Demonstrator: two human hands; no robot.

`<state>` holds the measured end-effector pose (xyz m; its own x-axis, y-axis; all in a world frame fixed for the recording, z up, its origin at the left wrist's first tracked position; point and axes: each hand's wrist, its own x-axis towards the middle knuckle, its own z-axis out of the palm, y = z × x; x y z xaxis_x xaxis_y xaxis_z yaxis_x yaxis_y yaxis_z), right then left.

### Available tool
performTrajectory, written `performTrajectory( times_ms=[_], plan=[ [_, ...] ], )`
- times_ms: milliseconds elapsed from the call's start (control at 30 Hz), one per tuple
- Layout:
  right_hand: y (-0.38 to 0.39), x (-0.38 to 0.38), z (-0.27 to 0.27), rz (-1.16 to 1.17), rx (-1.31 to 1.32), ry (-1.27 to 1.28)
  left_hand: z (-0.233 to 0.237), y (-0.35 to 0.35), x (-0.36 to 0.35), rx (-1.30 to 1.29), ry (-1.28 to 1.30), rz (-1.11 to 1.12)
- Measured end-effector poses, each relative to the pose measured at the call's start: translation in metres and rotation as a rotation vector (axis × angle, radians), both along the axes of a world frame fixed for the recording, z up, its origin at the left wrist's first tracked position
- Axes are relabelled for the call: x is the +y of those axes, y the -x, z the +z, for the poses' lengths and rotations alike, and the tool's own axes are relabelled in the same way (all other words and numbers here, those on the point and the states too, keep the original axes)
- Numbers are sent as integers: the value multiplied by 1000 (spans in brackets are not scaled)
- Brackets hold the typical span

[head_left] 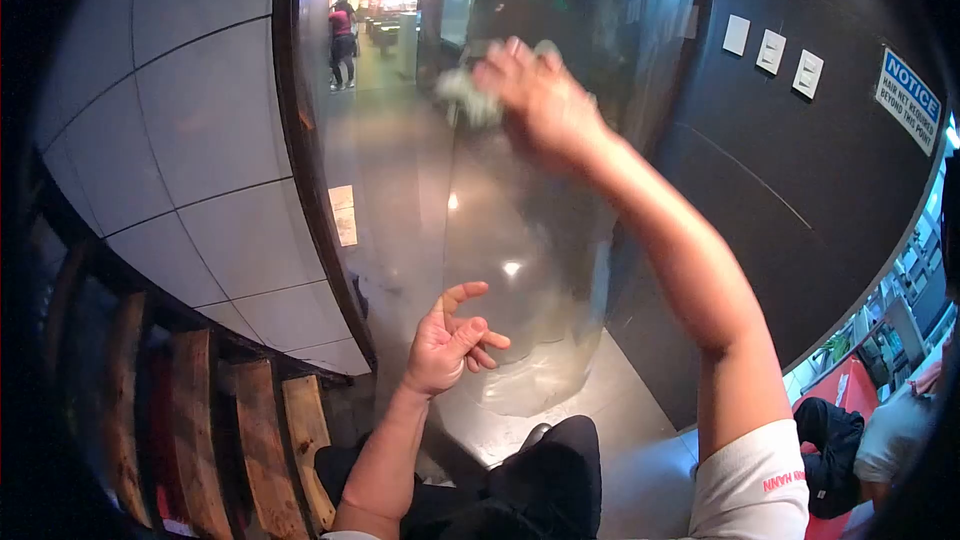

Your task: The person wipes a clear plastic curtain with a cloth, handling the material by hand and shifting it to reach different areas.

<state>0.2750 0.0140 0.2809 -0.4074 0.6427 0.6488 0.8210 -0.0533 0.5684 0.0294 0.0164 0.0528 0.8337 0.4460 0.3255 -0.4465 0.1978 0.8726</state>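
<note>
Head view: the right hand (pixel 540 95), high in the upper middle of the frame, has its fingers closed over a pale, blurred cloth (pixel 468 95) and presses it against the glass panel (pixel 400 200). The arm is stretched up, so the palm bears on the pane through the cloth. The left hand (pixel 450 340), at lower centre, holds nothing. Its fingers are loosely half-curled with the forefinger out, just before the glass, apparently for balance. A notice sign (pixel 908 100) hangs on the dark wall at upper right.
</note>
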Motion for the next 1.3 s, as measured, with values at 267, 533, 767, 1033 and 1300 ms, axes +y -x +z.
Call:
performTrajectory(
  times_ms=[267, 533, 767, 1033, 1300],
  plan=[
    [-23, 32, 53, -82, -76, -76, -6, 12, 8, 16, -4, -16],
    [61, -59, -105, 141, 215, 591, -20, -16, 11, 48, -10, 147],
    [70, -98, -126, 245, 247, 677, -58, -24, -3, 0, -40, 119],
    [-11, -1, 29, -103, -24, 57, 3, -6, -21, 6, -19, -17],
    [-2, 12, 135, -181, -22, -1, -10, 21, -5, 1, 7, -34]
  ],
)
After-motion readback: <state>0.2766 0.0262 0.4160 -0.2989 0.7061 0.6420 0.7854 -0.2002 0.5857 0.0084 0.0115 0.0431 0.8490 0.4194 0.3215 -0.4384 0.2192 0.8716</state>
